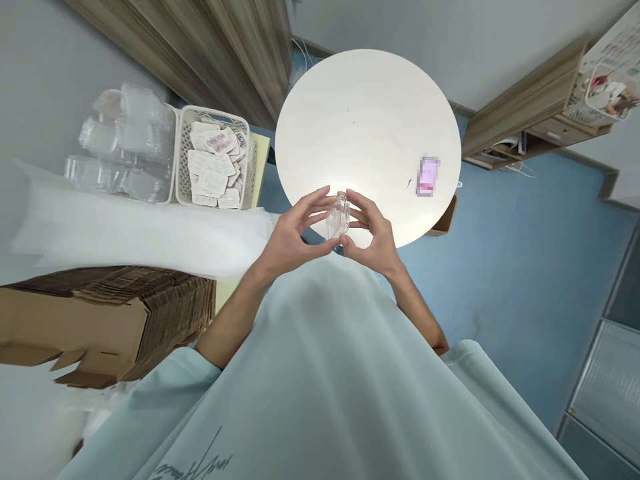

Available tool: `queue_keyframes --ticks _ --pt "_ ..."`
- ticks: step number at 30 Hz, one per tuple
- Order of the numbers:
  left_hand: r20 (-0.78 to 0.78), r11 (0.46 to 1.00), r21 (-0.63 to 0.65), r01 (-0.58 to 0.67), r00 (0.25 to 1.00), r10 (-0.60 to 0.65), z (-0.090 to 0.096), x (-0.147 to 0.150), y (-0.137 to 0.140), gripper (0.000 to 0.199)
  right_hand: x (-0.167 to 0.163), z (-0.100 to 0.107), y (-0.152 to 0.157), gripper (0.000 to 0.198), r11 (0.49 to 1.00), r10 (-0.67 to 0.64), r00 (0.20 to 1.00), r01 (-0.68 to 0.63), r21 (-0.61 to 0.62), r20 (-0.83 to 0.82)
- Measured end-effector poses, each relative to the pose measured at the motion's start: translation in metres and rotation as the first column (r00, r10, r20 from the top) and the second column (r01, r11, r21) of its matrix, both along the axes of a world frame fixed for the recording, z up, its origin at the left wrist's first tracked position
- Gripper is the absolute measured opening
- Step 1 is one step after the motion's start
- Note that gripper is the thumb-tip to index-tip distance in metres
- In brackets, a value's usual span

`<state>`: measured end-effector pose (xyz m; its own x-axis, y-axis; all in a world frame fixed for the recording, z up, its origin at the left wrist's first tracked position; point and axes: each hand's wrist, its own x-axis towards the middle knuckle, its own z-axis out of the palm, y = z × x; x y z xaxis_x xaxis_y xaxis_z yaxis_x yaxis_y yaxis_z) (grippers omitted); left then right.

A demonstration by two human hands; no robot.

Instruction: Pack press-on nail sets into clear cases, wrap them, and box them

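Note:
Between my two hands, over the near edge of the round white table [367, 127], is a small clear plastic box [337, 220]. My left hand [297, 233] grips its left side, thumb below and fingers along the top. My right hand [373, 230] pinches the opposite side the same way. The box is see-through and I make out nothing inside it. Whether its lid is closed I cannot tell.
At the left, a white basket [184, 160] holds many printed cards, beside stacked clear plastic boxes [143, 133]. White sheets [150, 237] and flattened cardboard boxes [110, 320] lie nearer. A blurred pink-purple item [428, 176] rests on the table's right side. A wooden cabinet [530, 100] stands at right.

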<state>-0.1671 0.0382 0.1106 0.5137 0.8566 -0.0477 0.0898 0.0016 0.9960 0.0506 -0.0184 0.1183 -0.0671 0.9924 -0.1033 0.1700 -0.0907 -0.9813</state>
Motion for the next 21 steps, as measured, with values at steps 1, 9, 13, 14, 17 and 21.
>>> queue_keyframes --ticks 1,9,13,14,17,21 --pt "-0.002 1.0 -0.008 0.006 1.0 -0.006 -0.001 0.005 -0.001 0.096 0.004 0.0 -0.002 0.088 1.0 -0.008 1.0 0.008 -0.008 0.0" --pt "-0.005 0.996 -0.082 0.047 0.999 -0.047 -0.002 0.02 -0.002 0.104 0.028 -0.003 -0.005 0.086 1.0 -0.009 1.0 0.009 -0.018 -0.007" --pt "-0.035 0.998 -0.029 0.052 0.998 -0.053 0.0 0.022 -0.001 0.107 0.033 -0.003 -0.002 0.084 1.0 0.024 1.0 -0.024 0.002 0.003" --pt "-0.042 0.999 -0.011 0.052 0.998 -0.052 0.0 0.022 -0.001 0.109 0.033 -0.003 -0.002 0.084 0.999 0.034 0.999 -0.034 0.005 0.006" --pt "-0.053 0.999 0.013 0.044 0.998 -0.043 0.0 0.021 -0.001 0.114 0.031 -0.003 0.0 0.085 0.998 0.058 0.998 -0.058 -0.002 0.02" --pt "-0.047 1.0 -0.013 0.024 0.999 -0.024 -0.003 0.016 -0.001 0.118 0.026 -0.002 0.0 0.086 0.997 0.081 0.997 -0.081 -0.001 0.019"
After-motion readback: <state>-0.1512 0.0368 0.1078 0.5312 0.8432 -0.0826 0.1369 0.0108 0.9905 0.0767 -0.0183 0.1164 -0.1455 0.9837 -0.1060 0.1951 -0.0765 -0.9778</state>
